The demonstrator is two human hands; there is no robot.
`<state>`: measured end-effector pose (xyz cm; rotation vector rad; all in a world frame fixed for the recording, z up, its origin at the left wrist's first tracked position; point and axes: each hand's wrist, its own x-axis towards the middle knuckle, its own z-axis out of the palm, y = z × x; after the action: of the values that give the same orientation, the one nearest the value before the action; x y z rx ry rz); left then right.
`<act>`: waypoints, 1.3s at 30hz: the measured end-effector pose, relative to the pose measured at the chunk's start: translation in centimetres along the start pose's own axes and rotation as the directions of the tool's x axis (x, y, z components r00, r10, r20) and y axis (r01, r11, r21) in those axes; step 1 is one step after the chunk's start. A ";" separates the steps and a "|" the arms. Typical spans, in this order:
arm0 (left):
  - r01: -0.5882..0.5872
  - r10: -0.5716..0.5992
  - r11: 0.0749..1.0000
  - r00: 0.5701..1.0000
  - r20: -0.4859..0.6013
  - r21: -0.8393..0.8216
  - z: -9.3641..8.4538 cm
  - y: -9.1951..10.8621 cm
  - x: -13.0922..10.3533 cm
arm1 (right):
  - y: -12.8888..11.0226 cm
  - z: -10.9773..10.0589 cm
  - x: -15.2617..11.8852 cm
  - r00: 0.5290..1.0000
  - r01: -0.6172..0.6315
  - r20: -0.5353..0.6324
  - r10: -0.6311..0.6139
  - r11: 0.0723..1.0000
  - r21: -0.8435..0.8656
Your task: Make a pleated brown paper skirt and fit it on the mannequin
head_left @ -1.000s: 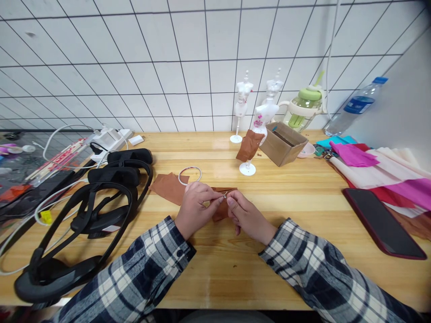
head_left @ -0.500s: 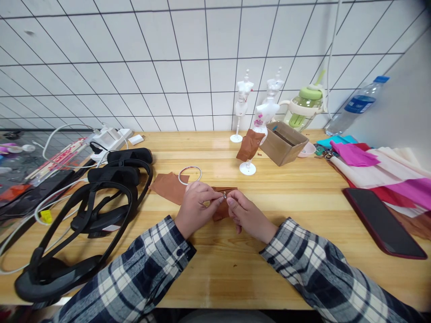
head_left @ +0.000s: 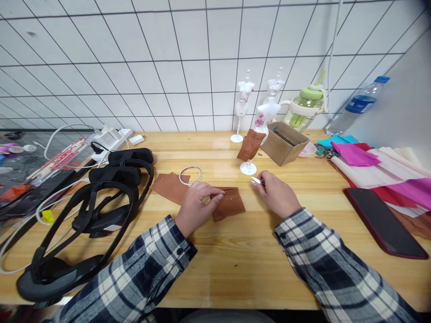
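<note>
My left hand (head_left: 198,205) is closed in a pinch, thumb and forefinger at the upper edge of a folded brown cloth piece (head_left: 232,205) on the table. Any needle or thread between those fingertips is too small to make out. To the right, my right hand (head_left: 276,194) is closed around small thread snips (head_left: 256,180), apart from the cloth. Their pale pointed blades stick out to the left; the rest is hidden in the palm. Another brown cloth piece (head_left: 171,187) lies left of my left hand, with a thin ring (head_left: 182,179) partly over it.
Small white dress forms stand at the back, the front one (head_left: 266,112) wearing brown cloth (head_left: 251,144). Beside them are a cardboard box (head_left: 286,150), a green-lidded cup (head_left: 305,105) and a bottle (head_left: 358,105). Black headsets (head_left: 126,202) lie left; a phone (head_left: 384,222) and coloured fabrics (head_left: 380,168) right.
My right hand has left the pinch beside my left hand, moved right and slightly away, and now holds the snips. More of the brown cloth shows. My left hand stays nearly in place.
</note>
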<state>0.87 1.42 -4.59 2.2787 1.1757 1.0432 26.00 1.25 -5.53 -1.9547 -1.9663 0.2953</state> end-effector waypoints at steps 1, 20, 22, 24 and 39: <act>0.002 -0.002 1.000 1.000 0.001 -0.003 0.0 0.0 0.0 | 0.6 0.0 0.2 1.000 0.005 0.014 -0.004 0.999 -0.053; -0.009 0.009 1.000 0.999 0.043 -0.002 0.3 -0.2 -0.2 | -0.2 0.7 -0.2 0.952 0.231 -0.195 -0.234 0.972 -0.039; -0.032 0.032 0.999 0.998 0.049 -0.001 0.4 -0.2 -0.2 | -1.4 0.7 -0.7 0.913 0.357 -0.259 -0.314 0.923 0.140; -0.059 0.059 0.998 0.997 0.056 -0.001 0.6 -0.2 -0.3 | -2.8 0.8 -1.4 0.882 0.452 -0.280 -0.380 0.851 0.269; -0.215 0.203 0.975 0.963 0.175 0.050 0.9 -0.5 -0.5 | -5.0 1.2 -2.5 0.879 0.465 -0.079 -0.470 0.811 0.354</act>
<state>1.10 1.35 -5.72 2.5326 0.9326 0.8707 20.91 -1.26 -4.92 -1.1933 -2.1388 0.4965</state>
